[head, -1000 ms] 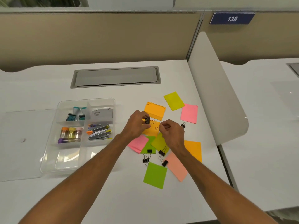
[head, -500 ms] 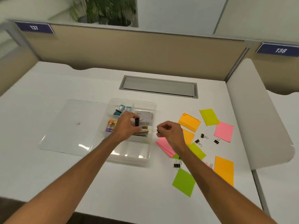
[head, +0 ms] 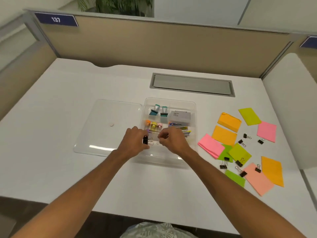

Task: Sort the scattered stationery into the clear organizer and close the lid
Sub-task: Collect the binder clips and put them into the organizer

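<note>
Over the near left part of the clear organizer (head: 193,107), the left hand (head: 135,143) pinches a black binder clip (head: 145,140). The right hand (head: 173,140) pinches another, mostly hidden. Clips are small, light and stiff; the black body looks easiest to hold.

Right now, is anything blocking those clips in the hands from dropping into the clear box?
Nothing visible does. The lid lies off to the organizer's left, leaving it open. The left hand holds a black binder clip over the empty near compartment; the right hand pinches another.
</note>
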Tool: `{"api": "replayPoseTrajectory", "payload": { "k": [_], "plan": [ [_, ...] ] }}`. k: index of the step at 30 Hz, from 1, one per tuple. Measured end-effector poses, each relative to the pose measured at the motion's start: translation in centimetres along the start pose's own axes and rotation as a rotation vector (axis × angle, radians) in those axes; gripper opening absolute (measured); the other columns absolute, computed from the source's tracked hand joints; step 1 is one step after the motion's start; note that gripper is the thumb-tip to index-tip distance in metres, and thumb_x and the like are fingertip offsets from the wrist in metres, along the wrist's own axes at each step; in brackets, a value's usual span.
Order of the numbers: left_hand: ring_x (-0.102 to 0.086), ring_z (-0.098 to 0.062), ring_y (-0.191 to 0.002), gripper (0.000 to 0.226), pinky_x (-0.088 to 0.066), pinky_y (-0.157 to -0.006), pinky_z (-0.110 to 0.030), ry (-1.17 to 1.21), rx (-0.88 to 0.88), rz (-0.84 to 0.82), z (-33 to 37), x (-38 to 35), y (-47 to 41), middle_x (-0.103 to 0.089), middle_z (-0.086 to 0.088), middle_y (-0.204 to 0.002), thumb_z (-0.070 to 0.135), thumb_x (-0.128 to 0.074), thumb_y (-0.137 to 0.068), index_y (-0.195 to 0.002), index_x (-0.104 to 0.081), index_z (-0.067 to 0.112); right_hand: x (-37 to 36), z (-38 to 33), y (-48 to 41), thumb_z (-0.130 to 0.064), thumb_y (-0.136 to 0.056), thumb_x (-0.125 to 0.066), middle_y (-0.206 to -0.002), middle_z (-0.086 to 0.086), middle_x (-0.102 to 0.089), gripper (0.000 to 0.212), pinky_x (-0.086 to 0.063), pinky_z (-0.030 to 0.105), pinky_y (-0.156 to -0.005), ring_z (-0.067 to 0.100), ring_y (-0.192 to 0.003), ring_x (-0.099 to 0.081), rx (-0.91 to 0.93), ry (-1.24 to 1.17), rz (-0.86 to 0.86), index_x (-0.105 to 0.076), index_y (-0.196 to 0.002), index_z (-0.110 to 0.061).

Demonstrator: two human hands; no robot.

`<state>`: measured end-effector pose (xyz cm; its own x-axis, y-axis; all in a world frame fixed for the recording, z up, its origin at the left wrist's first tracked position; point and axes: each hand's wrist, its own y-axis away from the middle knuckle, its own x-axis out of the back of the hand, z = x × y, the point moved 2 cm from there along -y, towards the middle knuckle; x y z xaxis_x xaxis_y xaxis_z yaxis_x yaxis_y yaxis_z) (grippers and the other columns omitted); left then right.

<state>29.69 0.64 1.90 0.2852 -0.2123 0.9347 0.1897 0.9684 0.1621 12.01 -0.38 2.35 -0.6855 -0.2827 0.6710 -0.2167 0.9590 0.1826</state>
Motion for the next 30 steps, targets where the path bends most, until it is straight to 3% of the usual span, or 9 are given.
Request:
{"api": "replayPoseTrajectory", "payload": {
  "k": [5,9,14,19,24,27,30],
  "plan": [
    [-0.040,-0.020,-0.093,0.043,-0.033,-0.080,-0.032,-0.251,-0.138,-0.023,-0.7,-1.2,0.1,-0.059,-0.004,-0.098,0.046,-0.078,-0.073,-0.110,-0.068,0.027,-3.0,-1.5,0.1,-0.018,-0.084,-0.067,-0.100,0.008,-0.065,0.017,-0.045,0.033,-0.073,0.027,-0.092,-0.061,0.077,0.472,-0.077,-0.072,-0.098,-0.026],
    [-0.041,-0.022,-0.100,0.030,-0.023,-0.075,-0.032,-0.348,-0.228,-0.040,-0.5,-1.4,-0.2,-0.062,-0.003,-0.096,0.042,-0.075,-0.075,-0.100,-0.070,0.026,-4.0,-1.9,-0.1,-0.013,-0.083,-0.070,-0.103,0.010,-0.064,0.020,-0.046,0.033,-0.073,0.028,-0.093,-0.063,0.064,0.591,-0.131,-0.070,-0.102,-0.019],
    [-0.040,-0.021,-0.101,0.022,-0.033,-0.083,-0.033,-0.372,-0.247,-0.039,-0.6,-1.8,-0.3,-0.065,-0.004,-0.102,0.041,-0.072,-0.080,-0.096,-0.070,0.025,-4.9,-1.9,-0.2,-0.014,-0.084,-0.069,-0.102,0.012,-0.067,0.018,-0.038,0.031,-0.070,0.030,-0.094,-0.063,0.098,0.650,-0.148,-0.070,-0.101,-0.016],
    [-0.044,-0.022,-0.103,0.030,-0.035,-0.085,-0.033,-0.274,-0.210,-0.060,-0.9,-1.3,-0.6,-0.061,-0.004,-0.111,0.033,-0.074,-0.082,-0.111,-0.068,0.027,-4.9,-1.5,-0.3,-0.016,-0.085,-0.070,-0.106,0.010,-0.064,0.023,-0.044,0.032,-0.074,0.028,-0.095,-0.062,0.137,0.592,-0.109,-0.069,-0.108,-0.019],
    [-0.053,-0.023,-0.100,0.036,-0.035,-0.080,-0.031,-0.150,-0.221,0.073,0.0,0.3,-1.5,-0.068,-0.004,-0.108,0.006,-0.068,-0.084,-0.116,-0.066,0.023,-2.5,-0.5,0.0,-0.018,-0.090,-0.060,-0.100,0.003,-0.070,0.017,-0.050,0.034,-0.073,0.023,-0.095,-0.060,0.132,0.302,0.131,-0.070,-0.103,-0.023],
    [-0.056,-0.026,-0.099,0.028,-0.034,-0.076,-0.032,-0.082,-0.244,0.169,1.8,1.1,-2.2,-0.070,-0.005,-0.104,0.008,-0.060,-0.089,-0.112,-0.068,0.020,0.0,0.7,0.9,-0.016,-0.088,-0.057,-0.097,-0.003,-0.074,0.019,-0.053,0.033,-0.076,0.016,-0.092,-0.064,0.095,0.125,0.248,-0.073,-0.098,-0.020],
    [-0.055,-0.026,-0.109,0.025,-0.039,-0.090,-0.038,0.008,-0.280,0.186,4.7,1.0,-2.6,-0.068,-0.004,-0.114,0.015,-0.058,-0.092,-0.115,-0.068,0.017,2.5,3.0,2.1,-0.014,-0.085,-0.058,-0.092,-0.005,-0.074,0.018,-0.046,0.026,-0.069,0.014,-0.083,-0.063,0.062,0.092,0.331,-0.072,-0.093,-0.020]
  ]
}}
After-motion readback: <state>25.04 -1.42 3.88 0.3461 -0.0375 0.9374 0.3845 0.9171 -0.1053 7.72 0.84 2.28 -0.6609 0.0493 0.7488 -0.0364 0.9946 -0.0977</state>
